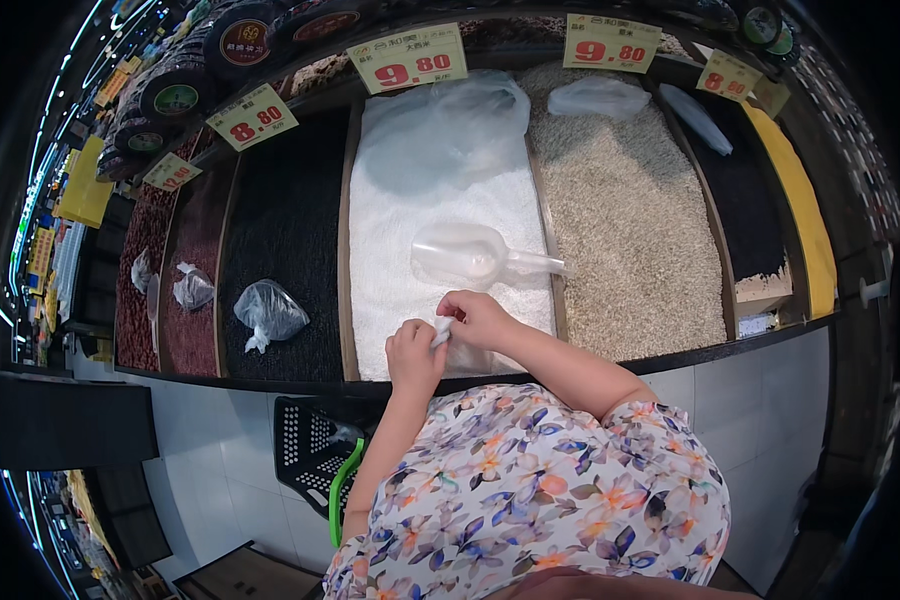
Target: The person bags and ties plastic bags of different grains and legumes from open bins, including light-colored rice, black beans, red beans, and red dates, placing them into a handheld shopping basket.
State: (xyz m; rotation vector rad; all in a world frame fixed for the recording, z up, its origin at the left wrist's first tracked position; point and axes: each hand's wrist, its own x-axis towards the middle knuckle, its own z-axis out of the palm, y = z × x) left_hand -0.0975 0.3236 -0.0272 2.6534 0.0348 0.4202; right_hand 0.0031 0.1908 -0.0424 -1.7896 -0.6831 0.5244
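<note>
Over the near part of a bin of white grain [385,290], my two hands meet at the gathered neck of a clear plastic bag [442,330]. My left hand [415,352] closes on the twisted end from the left. From the right, my right hand [478,320] pinches the same end. The bag's lower part hangs below my right hand, partly hidden by my wrist; its contents look white. Just beyond my hands, a clear plastic scoop [460,252] lies on the white grain, its handle pointing right across the divider.
To the left, a black grain bin [285,210] holds a tied plastic bag [270,312]. A beige grain bin [630,220] adjoins on the right. Price signs [407,62] stand along the back. A black basket with a green handle [315,450] sits below the bin edge.
</note>
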